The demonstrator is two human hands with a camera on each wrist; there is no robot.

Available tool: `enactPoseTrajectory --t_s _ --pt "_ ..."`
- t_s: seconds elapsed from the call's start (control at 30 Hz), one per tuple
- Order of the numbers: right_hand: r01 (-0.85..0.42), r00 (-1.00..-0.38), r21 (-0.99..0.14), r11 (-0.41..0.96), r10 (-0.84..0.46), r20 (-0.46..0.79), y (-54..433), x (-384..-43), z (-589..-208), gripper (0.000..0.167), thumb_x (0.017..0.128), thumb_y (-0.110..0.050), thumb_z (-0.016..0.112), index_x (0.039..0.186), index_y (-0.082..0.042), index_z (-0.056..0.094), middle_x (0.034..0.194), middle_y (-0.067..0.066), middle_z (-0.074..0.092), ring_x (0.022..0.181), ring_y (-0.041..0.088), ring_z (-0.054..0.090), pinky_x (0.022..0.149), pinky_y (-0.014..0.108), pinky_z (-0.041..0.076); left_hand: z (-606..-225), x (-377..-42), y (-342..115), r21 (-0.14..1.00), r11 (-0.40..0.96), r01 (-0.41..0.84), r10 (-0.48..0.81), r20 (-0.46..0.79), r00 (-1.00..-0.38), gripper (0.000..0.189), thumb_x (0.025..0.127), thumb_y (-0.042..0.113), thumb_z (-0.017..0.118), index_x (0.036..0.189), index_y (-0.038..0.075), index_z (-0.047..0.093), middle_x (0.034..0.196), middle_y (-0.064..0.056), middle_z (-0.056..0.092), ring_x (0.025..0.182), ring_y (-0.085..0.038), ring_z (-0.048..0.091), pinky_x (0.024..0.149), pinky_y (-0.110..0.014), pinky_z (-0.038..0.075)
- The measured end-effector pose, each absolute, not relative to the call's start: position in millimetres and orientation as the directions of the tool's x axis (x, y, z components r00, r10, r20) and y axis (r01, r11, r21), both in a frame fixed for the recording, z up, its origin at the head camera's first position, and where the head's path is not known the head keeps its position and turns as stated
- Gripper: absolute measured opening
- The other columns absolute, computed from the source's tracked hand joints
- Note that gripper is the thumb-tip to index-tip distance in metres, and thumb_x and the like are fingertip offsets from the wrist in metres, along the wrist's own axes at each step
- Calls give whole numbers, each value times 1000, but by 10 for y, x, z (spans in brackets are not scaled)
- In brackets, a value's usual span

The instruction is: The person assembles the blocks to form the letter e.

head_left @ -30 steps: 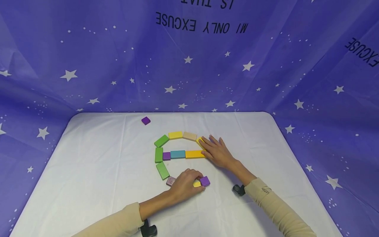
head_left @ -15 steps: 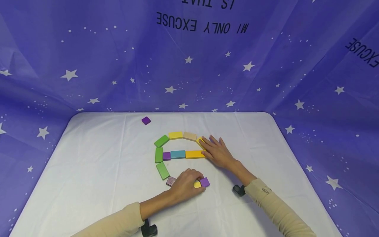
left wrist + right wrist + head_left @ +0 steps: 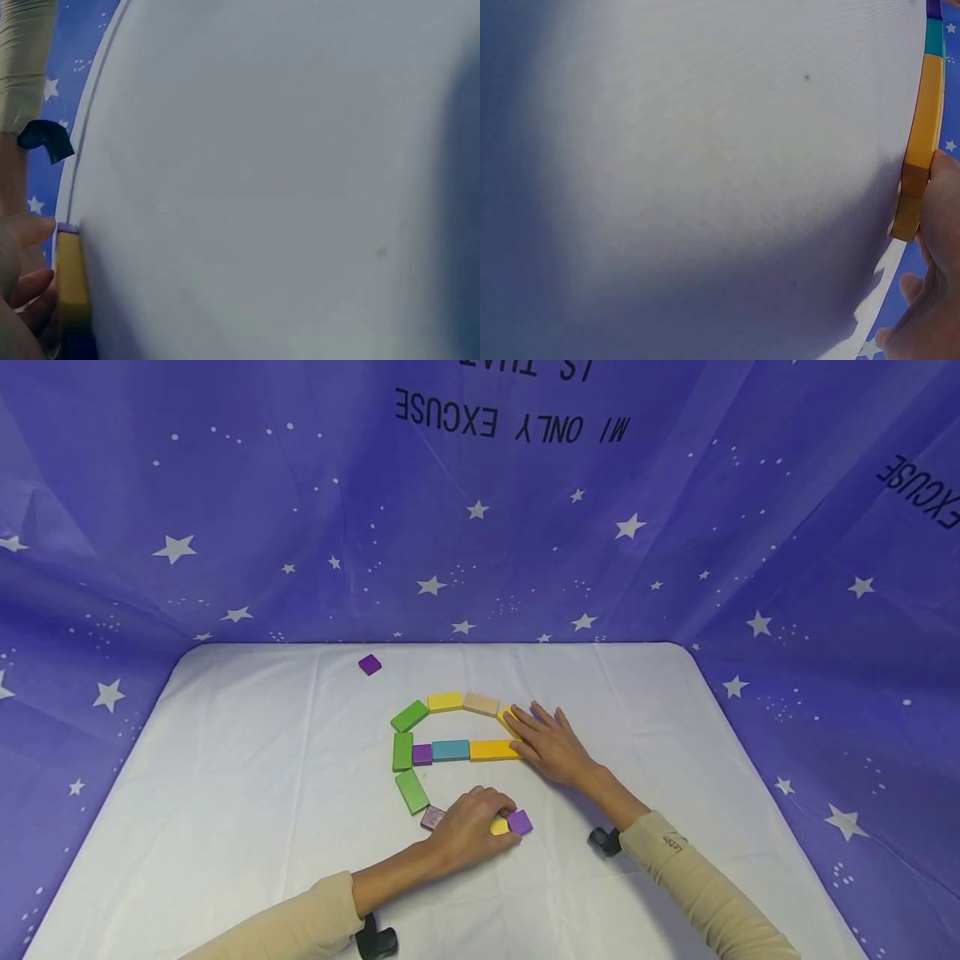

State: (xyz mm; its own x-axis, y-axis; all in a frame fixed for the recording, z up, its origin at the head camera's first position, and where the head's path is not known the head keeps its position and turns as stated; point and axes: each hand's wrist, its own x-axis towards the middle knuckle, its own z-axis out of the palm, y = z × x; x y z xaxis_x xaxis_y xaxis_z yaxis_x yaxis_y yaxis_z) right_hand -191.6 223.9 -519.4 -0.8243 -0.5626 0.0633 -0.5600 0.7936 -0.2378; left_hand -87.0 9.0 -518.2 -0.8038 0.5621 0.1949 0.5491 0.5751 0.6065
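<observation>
In the head view my left hand (image 3: 472,828) curls over the lower end of a block outline. Its thumb and forefinger pinch a purple block (image 3: 520,822) at the tip of the curve. A pale yellow block (image 3: 499,827) shows between these fingers, with the purple block against its end. The left wrist view has a digit at the purple block (image 3: 67,227) beyond the yellow side (image 3: 73,281). My right hand (image 3: 553,745) lies with fingers spread over a yellow block (image 3: 509,719), partly hidden, its thumb touching the long orange-yellow block (image 3: 495,751).
Three green blocks (image 3: 402,752), a yellow block (image 3: 446,702), a tan block (image 3: 481,704) and a mauve block (image 3: 432,818) form the curve. A small purple block (image 3: 422,755) and a teal block (image 3: 451,751) complete the crossbar. Another purple block (image 3: 370,665) lies apart at the back.
Over the last second the purple block at the left fingertips has turned and shifted very slightly. Both hands stay in almost the same place.
</observation>
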Motion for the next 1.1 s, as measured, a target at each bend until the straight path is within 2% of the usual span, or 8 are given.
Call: enactPoseTrajectory --t_s 0.1,0.27,0.7,1.1 --pt "-556 -827 -226 800 -560 50 2244 -1923 -5201 56 105 -41 48 155 -19 38 159 2 34 146 38 24 111 70 13 -5130 -935 41 647 563 514 538 186 -822 31 84 27 81 107 8 71 94 3 66 90 -11 56 81 -27 51" --pt "-561 -824 -218 799 -564 54 2240 -1919 -5196 55 105 -41 48 154 -18 40 158 3 35 145 39 25 110 71 14 -5050 -1138 -154 688 557 466 446 225 -866 31 85 22 80 110 5 70 99 -3 68 96 -18 62 87 -36 52" --pt "-559 -824 -229 797 -564 50 2232 -1911 -5176 55 105 -40 49 154 -18 40 158 3 35 146 39 24 111 70 14 -4999 -1869 -1005 752 550 364 248 269 -930 36 95 16 70 125 -3 63 118 -17 66 112 -33 60 99 -48 47" --pt "-563 -822 -224 796 -568 45 2239 -1916 -5176 55 105 -40 49 155 -19 39 159 3 34 146 38 23 112 69 13 -5217 -2499 -1601 742 617 263 33 309 -950 41 93 10 69 127 -10 57 119 -28 58 112 -41 55 99 -52 41"
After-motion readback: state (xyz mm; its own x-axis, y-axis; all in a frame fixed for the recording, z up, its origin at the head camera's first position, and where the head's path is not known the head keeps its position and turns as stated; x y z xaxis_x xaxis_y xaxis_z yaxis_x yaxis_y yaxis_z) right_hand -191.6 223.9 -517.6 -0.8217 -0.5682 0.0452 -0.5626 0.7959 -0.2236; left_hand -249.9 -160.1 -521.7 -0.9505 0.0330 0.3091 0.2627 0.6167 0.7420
